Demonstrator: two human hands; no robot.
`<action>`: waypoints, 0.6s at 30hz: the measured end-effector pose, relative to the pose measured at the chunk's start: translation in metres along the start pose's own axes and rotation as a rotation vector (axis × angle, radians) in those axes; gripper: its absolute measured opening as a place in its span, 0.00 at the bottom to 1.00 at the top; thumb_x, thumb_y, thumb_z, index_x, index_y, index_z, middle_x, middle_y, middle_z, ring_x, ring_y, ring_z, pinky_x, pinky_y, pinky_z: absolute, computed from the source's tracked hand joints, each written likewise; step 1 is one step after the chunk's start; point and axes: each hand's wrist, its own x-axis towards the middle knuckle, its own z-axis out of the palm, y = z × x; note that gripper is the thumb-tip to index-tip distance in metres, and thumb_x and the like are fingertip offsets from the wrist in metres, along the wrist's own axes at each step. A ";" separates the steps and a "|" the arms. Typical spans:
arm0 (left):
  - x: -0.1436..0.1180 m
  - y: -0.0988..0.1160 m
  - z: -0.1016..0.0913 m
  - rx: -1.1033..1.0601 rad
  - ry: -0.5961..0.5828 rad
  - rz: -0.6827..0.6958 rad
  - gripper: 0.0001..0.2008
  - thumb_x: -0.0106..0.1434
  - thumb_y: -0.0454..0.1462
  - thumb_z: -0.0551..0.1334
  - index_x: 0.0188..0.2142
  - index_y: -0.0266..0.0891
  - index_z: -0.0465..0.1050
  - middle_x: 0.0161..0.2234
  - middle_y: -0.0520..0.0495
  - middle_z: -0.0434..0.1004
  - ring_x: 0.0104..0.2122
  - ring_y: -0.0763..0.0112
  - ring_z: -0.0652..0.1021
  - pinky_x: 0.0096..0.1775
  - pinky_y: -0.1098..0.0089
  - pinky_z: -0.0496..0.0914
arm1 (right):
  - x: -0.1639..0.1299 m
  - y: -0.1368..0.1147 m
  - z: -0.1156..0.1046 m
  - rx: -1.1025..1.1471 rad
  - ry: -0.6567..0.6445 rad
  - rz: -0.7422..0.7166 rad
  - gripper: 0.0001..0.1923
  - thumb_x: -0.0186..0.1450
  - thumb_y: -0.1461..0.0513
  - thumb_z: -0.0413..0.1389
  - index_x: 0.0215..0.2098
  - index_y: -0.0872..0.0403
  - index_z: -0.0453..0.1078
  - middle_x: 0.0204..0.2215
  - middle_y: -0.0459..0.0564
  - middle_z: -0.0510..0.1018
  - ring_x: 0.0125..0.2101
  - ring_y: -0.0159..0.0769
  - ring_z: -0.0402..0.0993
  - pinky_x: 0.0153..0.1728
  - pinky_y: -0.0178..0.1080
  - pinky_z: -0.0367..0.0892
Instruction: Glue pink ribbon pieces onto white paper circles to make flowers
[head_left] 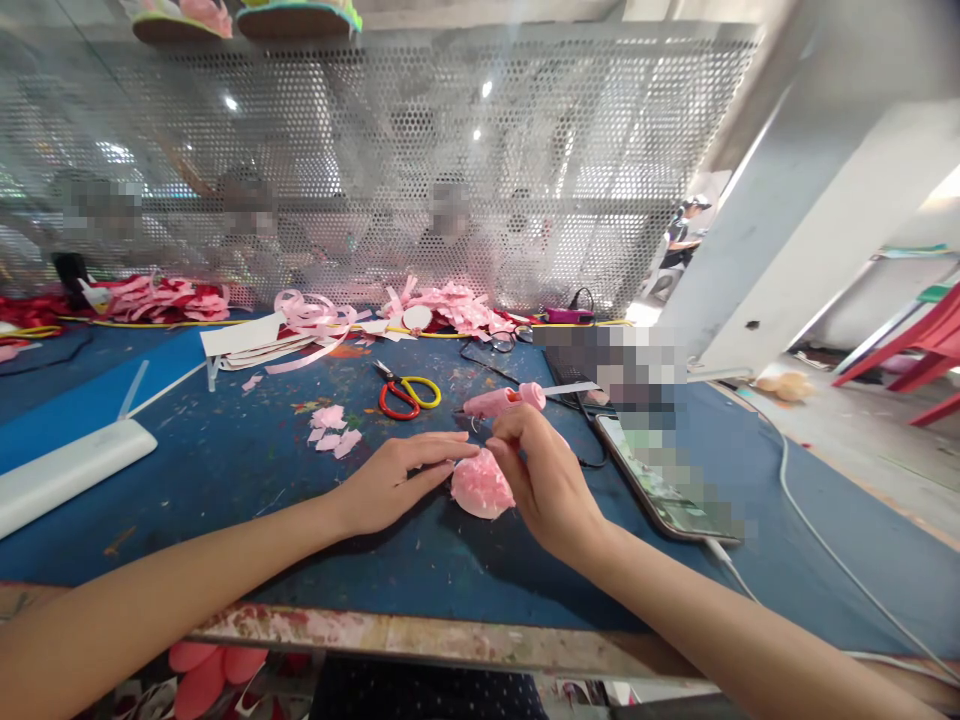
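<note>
The left hand (394, 480) lies flat on the blue table (225, 470) with the fingers pressed together and stretched out, their tips touching the left edge of the pink flower (480, 485). It holds nothing, it only steadies. The right hand (544, 480) is bent over the right side of the flower with thumb and forefinger pinched together just above it; whether a small petal sits between them I cannot tell, because the fingers cover that spot.

The flower rests on the table between both hands, near the front edge. The pink glue gun (501, 402) lies just behind it, the nozzle pointing left and close to the right fingers — if it is hot, in my judgement a finger can brush it and get burned, or wet glue can stick to the fingertips. The flower is soft and layered, so too much pressure from the flat hand may crush the petals or push it sideways. The phone (664, 480) with its cable lies near the right wrist, and a wide arm movement could drag it.

The loose pink pieces (332, 428) and the scissors (405, 393) lie well apart behind the left hand. The people behind the perforated screen (450, 150) are blurred, and the right side of the flower is hidden under the hand.
</note>
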 end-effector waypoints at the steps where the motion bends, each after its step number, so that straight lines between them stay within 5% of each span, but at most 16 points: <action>1: 0.000 0.000 -0.001 -0.005 0.008 -0.011 0.16 0.68 0.38 0.53 0.52 0.42 0.72 0.55 0.47 0.72 0.58 0.66 0.69 0.60 0.64 0.59 | 0.002 0.000 0.000 0.052 -0.011 0.054 0.11 0.69 0.61 0.45 0.28 0.52 0.56 0.26 0.44 0.65 0.26 0.31 0.57 0.29 0.35 0.56; 7: -0.001 0.000 -0.003 -0.033 0.054 -0.065 0.15 0.67 0.39 0.55 0.51 0.44 0.73 0.54 0.48 0.73 0.56 0.65 0.70 0.58 0.64 0.61 | 0.012 0.006 -0.003 0.469 -0.143 0.332 0.26 0.68 0.47 0.46 0.18 0.52 0.52 0.16 0.40 0.57 0.19 0.28 0.51 0.22 0.35 0.50; 11: -0.002 -0.001 -0.003 -0.081 0.100 -0.078 0.16 0.67 0.41 0.56 0.52 0.45 0.72 0.55 0.49 0.73 0.56 0.65 0.70 0.58 0.66 0.60 | 0.016 0.005 -0.007 0.799 -0.199 0.497 0.31 0.68 0.43 0.38 0.15 0.52 0.53 0.14 0.43 0.60 0.19 0.30 0.59 0.26 0.36 0.59; 15: -0.003 -0.001 -0.004 -0.156 0.170 -0.100 0.18 0.66 0.45 0.57 0.53 0.43 0.71 0.54 0.47 0.74 0.52 0.63 0.73 0.55 0.67 0.65 | 0.018 0.001 -0.012 1.065 -0.340 0.632 0.39 0.66 0.39 0.27 0.35 0.54 0.71 0.34 0.54 0.77 0.37 0.37 0.74 0.40 0.42 0.67; 18: -0.004 0.000 -0.005 -0.229 0.206 -0.114 0.21 0.64 0.47 0.58 0.51 0.39 0.72 0.51 0.45 0.76 0.50 0.62 0.76 0.51 0.68 0.68 | 0.018 0.001 -0.013 1.347 -0.443 0.747 0.44 0.64 0.36 0.26 0.49 0.55 0.70 0.49 0.56 0.74 0.50 0.40 0.70 0.50 0.43 0.62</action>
